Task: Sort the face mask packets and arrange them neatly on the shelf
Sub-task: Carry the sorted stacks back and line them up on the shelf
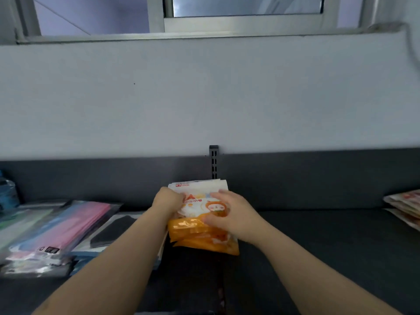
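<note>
A stack of orange-and-white face mask packets (pixel 200 235) with a cartoon print sits on the dark shelf (pixel 318 246), near its middle and close to the back panel. My left hand (pixel 168 200) grips the stack's left edge with curled fingers. My right hand (pixel 229 214) lies on top of the stack at its right side, fingers spread and thumb pressing the front of the top packet.
Clear packets of pink and blue masks (pixel 61 226) and a packet of black masks (pixel 113 230) lie at the left. More orange-printed packets (pixel 406 205) are piled at the far right. A slotted upright (pixel 213 162) stands behind the stack. A blue object (pixel 8 194) sits far left.
</note>
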